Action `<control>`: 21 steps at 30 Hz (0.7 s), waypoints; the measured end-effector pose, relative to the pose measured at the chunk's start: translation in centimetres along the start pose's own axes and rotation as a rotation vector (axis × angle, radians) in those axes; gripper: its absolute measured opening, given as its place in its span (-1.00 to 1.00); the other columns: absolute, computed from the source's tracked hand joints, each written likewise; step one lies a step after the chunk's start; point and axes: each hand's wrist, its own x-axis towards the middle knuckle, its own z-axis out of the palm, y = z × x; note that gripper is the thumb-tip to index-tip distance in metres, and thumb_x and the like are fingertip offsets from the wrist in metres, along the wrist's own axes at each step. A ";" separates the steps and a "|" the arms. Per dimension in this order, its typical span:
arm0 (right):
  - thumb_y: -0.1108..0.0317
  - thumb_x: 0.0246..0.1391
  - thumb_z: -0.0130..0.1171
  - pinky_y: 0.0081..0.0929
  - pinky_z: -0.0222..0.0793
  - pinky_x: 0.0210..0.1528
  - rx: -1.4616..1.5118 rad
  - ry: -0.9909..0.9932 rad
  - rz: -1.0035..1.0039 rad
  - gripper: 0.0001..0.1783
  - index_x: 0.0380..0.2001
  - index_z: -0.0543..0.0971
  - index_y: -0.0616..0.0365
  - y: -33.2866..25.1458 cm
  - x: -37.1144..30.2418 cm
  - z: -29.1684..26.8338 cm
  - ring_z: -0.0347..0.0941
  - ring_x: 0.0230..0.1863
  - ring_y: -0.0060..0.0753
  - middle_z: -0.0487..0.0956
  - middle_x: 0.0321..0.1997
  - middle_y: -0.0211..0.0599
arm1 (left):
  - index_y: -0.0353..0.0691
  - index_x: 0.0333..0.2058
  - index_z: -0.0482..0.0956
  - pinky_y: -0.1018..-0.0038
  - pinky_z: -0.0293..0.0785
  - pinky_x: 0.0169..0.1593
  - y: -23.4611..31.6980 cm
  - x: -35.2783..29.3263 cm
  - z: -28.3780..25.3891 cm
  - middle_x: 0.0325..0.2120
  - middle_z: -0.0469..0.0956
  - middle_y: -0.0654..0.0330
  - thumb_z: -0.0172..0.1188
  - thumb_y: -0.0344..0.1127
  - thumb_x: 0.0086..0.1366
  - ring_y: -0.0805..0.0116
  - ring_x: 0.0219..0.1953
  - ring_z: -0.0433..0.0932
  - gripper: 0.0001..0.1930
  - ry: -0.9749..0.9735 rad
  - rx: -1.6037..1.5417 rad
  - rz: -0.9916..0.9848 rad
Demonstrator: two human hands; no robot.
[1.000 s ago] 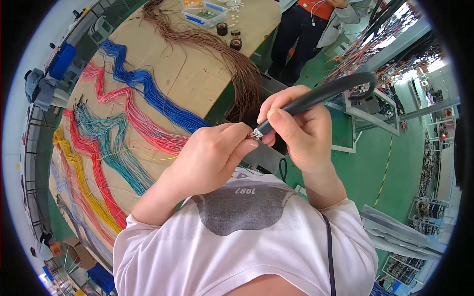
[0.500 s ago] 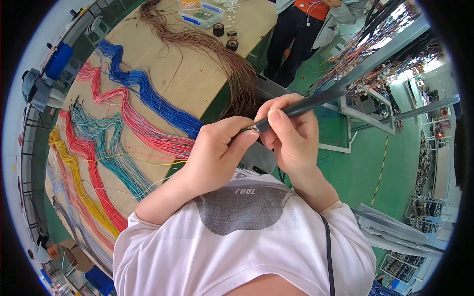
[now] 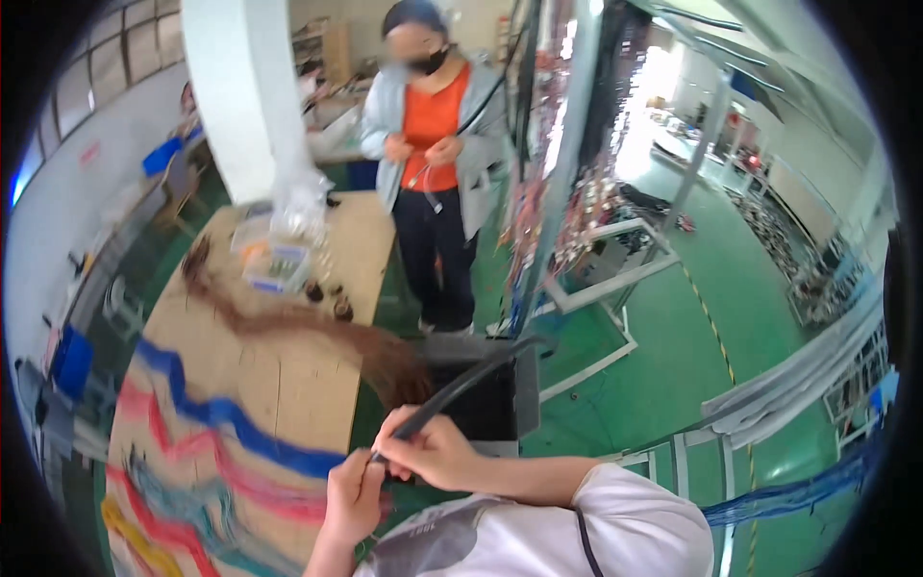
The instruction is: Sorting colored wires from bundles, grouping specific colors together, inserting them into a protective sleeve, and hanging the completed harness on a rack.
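A long black tube (image 3: 461, 385), cable-like and slightly bent, slants up to the right from my hands. Around its lower part the fingers of my right hand (image 3: 430, 454) are closed. My left hand (image 3: 353, 497) is closed in a pinch right at the tube's lower end. What sits between those left fingertips is hidden and blurred. Beyond the hands, a bundle of brown wires (image 3: 317, 332) runs along the table and hangs over its edge. A blue wire bundle (image 3: 226, 413) and a pink one (image 3: 231, 471) lie to the left of my left hand.
The wooden table (image 3: 288, 375) also bears teal wires (image 3: 187, 505), yellow wires (image 3: 125, 529), black tape rolls (image 3: 342, 308) and a plastic box (image 3: 279, 269). A dark grey bin (image 3: 527, 389) stands beyond my hands. A person (image 3: 433, 144) holding thin wires stands past it. Metal frames (image 3: 615, 231) are on the right.
The view has tilted up, bringing the standing person and the far room into sight. My hands with the black tube now appear lower and further left. Both remain closed.
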 end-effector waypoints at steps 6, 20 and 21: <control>0.47 -0.07 0.05 -0.71 0.18 -0.52 -0.107 0.064 -0.190 -0.93 -0.50 0.41 0.25 0.6 -0.6 -0.5 0.27 -0.54 -0.68 0.38 -0.57 -0.44 | -0.31 -0.46 0.35 0.72 0.03 -0.64 0.2 -0.2 0.4 -0.71 0.27 0.38 -0.28 -0.13 0.28 0.68 -0.69 0.15 -0.64 -0.123 -0.244 -0.267; 0.40 0.02 -0.04 -0.71 0.22 -0.67 -0.187 -0.126 -0.032 -0.90 -0.42 0.35 0.20 -0.2 -1.0 -0.4 0.31 -0.69 -0.63 0.43 -0.58 -0.29 | -0.12 -0.23 0.28 0.70 0.12 -0.62 1.0 0.8 1.3 -0.61 0.36 0.27 -0.47 0.16 0.22 0.49 -0.60 0.34 -0.48 -0.058 -0.648 -0.520; 0.38 0.03 -0.06 -0.71 0.22 -0.69 -0.038 -0.133 -0.016 -0.89 -0.40 0.34 0.19 -0.4 -1.0 -0.2 0.31 -0.72 -0.60 0.43 -0.60 -0.26 | -0.12 -0.22 0.28 0.70 0.15 -0.60 0.7 1.1 0.5 -0.59 0.38 0.24 -0.45 0.17 0.21 0.46 -0.56 0.39 -0.49 -0.120 -0.778 -0.545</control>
